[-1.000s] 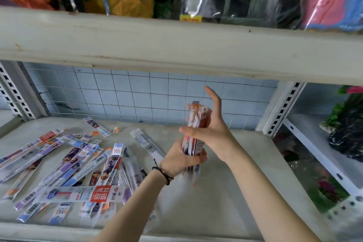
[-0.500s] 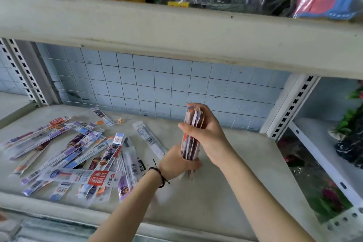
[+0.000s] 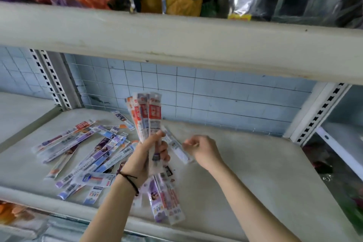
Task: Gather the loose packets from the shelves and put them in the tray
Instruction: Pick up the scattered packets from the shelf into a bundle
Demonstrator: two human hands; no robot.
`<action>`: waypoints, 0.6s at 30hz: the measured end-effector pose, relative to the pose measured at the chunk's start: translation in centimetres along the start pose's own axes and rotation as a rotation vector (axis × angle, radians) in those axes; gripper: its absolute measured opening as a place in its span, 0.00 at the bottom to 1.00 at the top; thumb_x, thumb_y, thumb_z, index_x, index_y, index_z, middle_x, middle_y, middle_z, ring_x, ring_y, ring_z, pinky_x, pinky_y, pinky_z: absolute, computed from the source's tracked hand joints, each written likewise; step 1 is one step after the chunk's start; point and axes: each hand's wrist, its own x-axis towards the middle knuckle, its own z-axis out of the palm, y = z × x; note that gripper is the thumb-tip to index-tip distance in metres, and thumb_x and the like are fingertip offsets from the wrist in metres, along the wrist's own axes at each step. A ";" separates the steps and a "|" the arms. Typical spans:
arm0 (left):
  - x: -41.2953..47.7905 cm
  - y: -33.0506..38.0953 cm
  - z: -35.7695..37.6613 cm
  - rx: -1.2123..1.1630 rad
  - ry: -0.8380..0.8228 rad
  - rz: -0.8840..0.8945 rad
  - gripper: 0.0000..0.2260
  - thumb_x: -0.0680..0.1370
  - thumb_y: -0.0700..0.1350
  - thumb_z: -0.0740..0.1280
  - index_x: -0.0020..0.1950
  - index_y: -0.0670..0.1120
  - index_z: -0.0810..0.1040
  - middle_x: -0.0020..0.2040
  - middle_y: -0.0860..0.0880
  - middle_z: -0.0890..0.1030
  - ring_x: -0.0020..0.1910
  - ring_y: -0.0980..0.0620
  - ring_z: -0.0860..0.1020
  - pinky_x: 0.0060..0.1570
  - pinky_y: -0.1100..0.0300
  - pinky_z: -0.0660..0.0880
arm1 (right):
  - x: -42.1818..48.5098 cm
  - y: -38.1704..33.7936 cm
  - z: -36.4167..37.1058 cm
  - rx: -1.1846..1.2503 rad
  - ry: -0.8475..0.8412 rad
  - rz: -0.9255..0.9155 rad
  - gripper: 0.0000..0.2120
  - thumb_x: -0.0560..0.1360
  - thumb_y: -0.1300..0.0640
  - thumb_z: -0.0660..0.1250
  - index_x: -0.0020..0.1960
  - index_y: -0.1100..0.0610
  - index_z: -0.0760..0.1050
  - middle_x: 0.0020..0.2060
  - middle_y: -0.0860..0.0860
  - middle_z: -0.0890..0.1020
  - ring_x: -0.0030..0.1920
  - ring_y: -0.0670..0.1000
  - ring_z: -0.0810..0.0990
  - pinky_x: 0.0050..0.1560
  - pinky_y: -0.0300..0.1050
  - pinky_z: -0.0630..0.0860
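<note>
Half a second ago both hands were closed round the bundle of packets (image 3: 149, 116), squaring it upright over the middle of the shelf (image 3: 245, 173). Now the right hand (image 3: 204, 151) has let go and drifted off to the right. Its fingers are loosely curled and, as far as the blur allows, it holds nothing. The left hand (image 3: 146, 160) alone grips the bundle at its middle, and without the second hand the packets have fanned out: the red-labelled tops spread above the fist, the lower ends splay toward the shelf's front edge. A single packet (image 3: 177, 149) lies on the shelf between the two hands, just beside the right hand's fingertips, so the freed hand seems about to take it and add it to the bundle. The heap of loose packets (image 3: 88, 149) on the left half of the shelf looks undisturbed. By this reading the gathering is well short of done, with many packets left on the shelf and none delivered. No tray can be made out, so where the bundle must go cannot be told from here.
</note>
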 end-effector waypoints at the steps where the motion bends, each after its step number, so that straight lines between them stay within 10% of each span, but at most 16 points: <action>1: -0.2 0.4 -0.5 -0.007 0.009 0.000 0.14 0.68 0.48 0.73 0.45 0.44 0.72 0.30 0.48 0.73 0.26 0.52 0.72 0.31 0.59 0.75 | 0.2 0.0 0.9 -0.055 -0.003 0.001 0.10 0.72 0.51 0.68 0.36 0.56 0.79 0.35 0.53 0.81 0.38 0.54 0.79 0.37 0.45 0.74; 5: -1.0 2.0 -2.3 -0.026 0.013 -0.023 0.06 0.74 0.43 0.67 0.47 0.42 0.76 0.36 0.45 0.78 0.31 0.49 0.77 0.36 0.56 0.79 | 1.6 0.0 3.9 -0.345 0.022 0.021 0.20 0.68 0.45 0.63 0.24 0.54 0.63 0.25 0.50 0.66 0.30 0.53 0.68 0.24 0.39 0.57; 12: -0.9 2.9 -4.7 0.046 -0.004 -0.091 0.21 0.66 0.47 0.75 0.54 0.41 0.74 0.32 0.49 0.68 0.30 0.52 0.70 0.34 0.57 0.75 | 1.8 -0.8 3.8 -0.234 -0.036 0.182 0.06 0.67 0.58 0.70 0.32 0.54 0.76 0.26 0.49 0.76 0.27 0.50 0.75 0.26 0.37 0.68; 18: -0.8 3.5 -6.0 -0.008 0.045 -0.074 0.19 0.68 0.44 0.75 0.55 0.41 0.76 0.32 0.49 0.75 0.31 0.50 0.74 0.39 0.53 0.77 | -0.4 -4.3 3.8 0.321 0.116 0.106 0.06 0.67 0.60 0.76 0.42 0.60 0.81 0.37 0.56 0.84 0.36 0.50 0.78 0.35 0.41 0.73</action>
